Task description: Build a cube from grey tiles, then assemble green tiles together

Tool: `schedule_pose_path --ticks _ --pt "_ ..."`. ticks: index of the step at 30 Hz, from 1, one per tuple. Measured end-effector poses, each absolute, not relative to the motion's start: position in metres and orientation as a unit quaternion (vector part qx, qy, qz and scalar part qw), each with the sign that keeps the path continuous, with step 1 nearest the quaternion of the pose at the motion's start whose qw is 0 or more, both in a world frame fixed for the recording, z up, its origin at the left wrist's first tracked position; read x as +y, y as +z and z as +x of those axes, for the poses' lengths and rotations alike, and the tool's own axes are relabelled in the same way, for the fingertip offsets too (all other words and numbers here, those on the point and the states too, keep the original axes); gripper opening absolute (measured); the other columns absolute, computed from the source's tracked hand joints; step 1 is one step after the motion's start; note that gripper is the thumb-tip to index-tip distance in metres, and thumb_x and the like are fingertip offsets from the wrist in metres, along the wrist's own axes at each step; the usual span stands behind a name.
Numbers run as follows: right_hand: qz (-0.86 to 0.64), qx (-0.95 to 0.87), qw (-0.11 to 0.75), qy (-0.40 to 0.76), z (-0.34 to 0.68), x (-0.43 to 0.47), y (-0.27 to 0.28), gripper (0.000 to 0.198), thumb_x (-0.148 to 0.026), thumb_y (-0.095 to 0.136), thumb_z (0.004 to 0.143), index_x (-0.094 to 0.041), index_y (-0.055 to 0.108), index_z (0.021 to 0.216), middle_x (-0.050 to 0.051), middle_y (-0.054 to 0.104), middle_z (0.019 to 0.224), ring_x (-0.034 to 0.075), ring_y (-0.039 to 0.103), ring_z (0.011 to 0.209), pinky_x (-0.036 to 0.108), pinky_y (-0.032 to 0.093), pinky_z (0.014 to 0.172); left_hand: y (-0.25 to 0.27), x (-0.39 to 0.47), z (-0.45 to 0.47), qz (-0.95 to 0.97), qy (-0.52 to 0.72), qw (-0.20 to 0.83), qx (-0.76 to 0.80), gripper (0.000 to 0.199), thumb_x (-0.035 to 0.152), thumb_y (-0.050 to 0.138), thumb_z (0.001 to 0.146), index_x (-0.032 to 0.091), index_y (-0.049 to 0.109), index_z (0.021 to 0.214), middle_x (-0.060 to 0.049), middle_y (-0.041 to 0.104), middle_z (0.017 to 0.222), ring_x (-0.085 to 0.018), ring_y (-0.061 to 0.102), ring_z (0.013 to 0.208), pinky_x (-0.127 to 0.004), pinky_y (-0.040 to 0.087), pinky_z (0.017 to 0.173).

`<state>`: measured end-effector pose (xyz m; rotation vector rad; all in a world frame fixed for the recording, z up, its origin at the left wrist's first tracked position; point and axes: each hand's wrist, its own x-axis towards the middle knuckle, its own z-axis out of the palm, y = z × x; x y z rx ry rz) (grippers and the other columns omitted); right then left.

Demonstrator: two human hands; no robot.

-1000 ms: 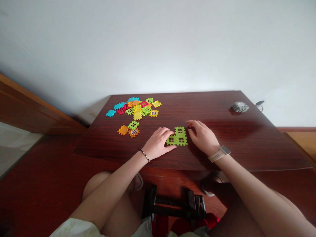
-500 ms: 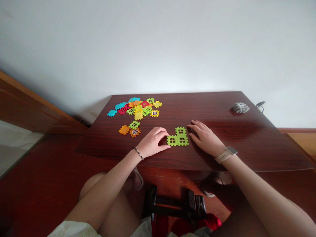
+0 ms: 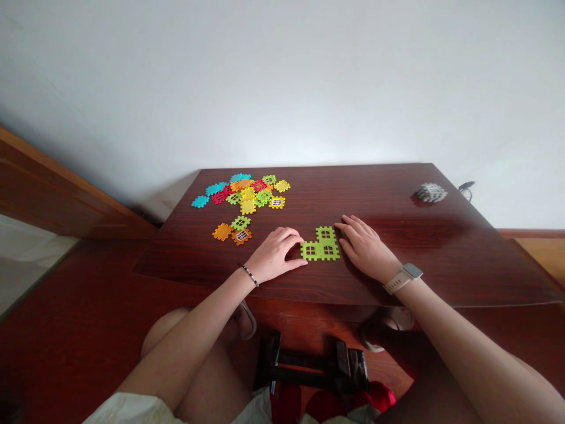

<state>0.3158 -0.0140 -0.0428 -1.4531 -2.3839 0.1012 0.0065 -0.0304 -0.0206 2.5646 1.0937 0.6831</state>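
Note:
Three green interlocking window tiles (image 3: 328,253) lie flat on the table, arranged in an L, with one tile above the right one of a pair. My left hand (image 3: 274,254) has its thumb and fingers at the near and far corners of the left tile, gripping its edge. To the right of the tiles, my right hand (image 3: 364,244) rests on the tabletop with fingers stretched out and nothing in them. Its fingertips are close to the right edge of the tiles; whether they touch is hard to tell.
A dark wooden table (image 3: 388,182) stands against a white wall. At its far left is a pile of colourful interlocking tiles (image 3: 248,206); nearer lie orange tiles (image 3: 222,231) and a green tile (image 3: 241,223). A stack of grey tiles (image 3: 431,192) sits at the far right, by a dark cable (image 3: 465,187).
The three green tiles have shifted slightly to the right, together with my left hand. My right hand has hardly moved, and its fingers are now closer to the tiles.

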Motion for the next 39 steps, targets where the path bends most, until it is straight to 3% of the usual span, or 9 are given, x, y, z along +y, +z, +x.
schedule_pose_path --ticks 5,12,17,23,28,31,36,39 --pt "-0.516 -0.835 0.191 0.029 0.313 -0.017 -0.046 0.047 -0.033 0.042 0.109 -0.018 0.06 0.15 0.019 0.052 0.165 0.037 0.041 0.159 0.063 0.041 0.126 -0.02 -0.024 -0.012 0.858 0.263 0.075 0.435 0.03 0.042 0.063 0.106 0.023 0.064 0.13 -0.011 0.068 0.129 -0.03 0.062 0.124 -0.052 0.051 0.112" --pt "-0.522 -0.831 0.188 0.023 0.311 -0.019 -0.046 0.048 -0.034 0.041 0.11 -0.018 0.059 0.15 0.018 0.052 0.165 0.036 0.042 0.158 0.06 0.042 0.125 -0.026 0.003 -0.088 0.706 0.244 -0.073 0.661 0.037 0.041 0.069 0.097 0.019 0.065 0.127 -0.017 0.066 0.124 -0.039 0.059 0.121 -0.057 0.048 0.11" --pt "-0.525 -0.83 0.19 0.022 0.31 -0.019 -0.045 0.047 -0.035 0.041 0.11 -0.017 0.059 0.149 0.018 0.053 0.165 0.037 0.042 0.158 0.061 0.042 0.125 -0.032 0.005 -0.116 0.681 0.209 -0.055 0.699 0.048 0.054 0.07 0.095 0.017 0.066 0.125 -0.018 0.068 0.123 -0.039 0.059 0.122 -0.055 0.048 0.109" --pt "-0.524 -0.83 0.191 0.017 0.309 -0.019 -0.045 0.046 -0.035 0.042 0.109 -0.018 0.059 0.148 0.018 0.054 0.164 0.037 0.042 0.157 0.061 0.042 0.124 -0.027 0.0 -0.114 0.69 0.209 -0.04 0.692 0.04 0.051 0.075 0.091 0.023 0.068 0.119 -0.012 0.073 0.113 -0.037 0.064 0.109 -0.05 0.052 0.099" --pt "-0.525 -0.829 0.191 0.016 0.309 -0.019 -0.044 0.046 -0.035 0.042 0.109 -0.018 0.06 0.148 0.017 0.055 0.163 0.037 0.044 0.157 0.06 0.043 0.124 -0.021 0.001 -0.11 0.694 0.223 -0.01 0.685 0.041 0.044 0.079 0.09 0.022 0.068 0.122 -0.011 0.073 0.112 -0.036 0.067 0.11 -0.051 0.054 0.101" --pt "-0.524 -0.829 0.194 0.017 0.309 -0.019 -0.043 0.045 -0.034 0.043 0.109 -0.019 0.06 0.148 0.017 0.055 0.162 0.037 0.044 0.157 0.06 0.043 0.124 -0.016 0.001 -0.104 0.69 0.266 -0.009 0.673 0.044 0.036 0.081 0.089 0.021 0.067 0.127 -0.011 0.071 0.12 -0.033 0.07 0.111 -0.047 0.058 0.099" --pt "-0.526 -0.829 0.188 0.016 0.309 -0.019 -0.043 0.046 -0.034 0.043 0.109 -0.017 0.06 0.148 0.018 0.054 0.164 0.038 0.044 0.156 0.06 0.043 0.124 -0.01 -0.001 -0.087 0.692 0.376 0.029 0.615 0.042 0.025 0.075 0.094 0.024 0.065 0.134 -0.01 0.065 0.136 -0.02 0.074 0.091 -0.035 0.065 0.08" --pt "-0.526 -0.829 0.19 0.012 0.309 -0.019 -0.044 0.046 -0.035 0.043 0.109 -0.018 0.06 0.148 0.017 0.054 0.163 0.037 0.044 0.157 0.059 0.043 0.124 -0.01 0.0 -0.075 0.701 0.437 0.066 0.56 0.042 0.021 0.073 0.094 0.023 0.064 0.136 -0.01 0.063 0.139 -0.017 0.074 0.088 -0.033 0.066 0.078"
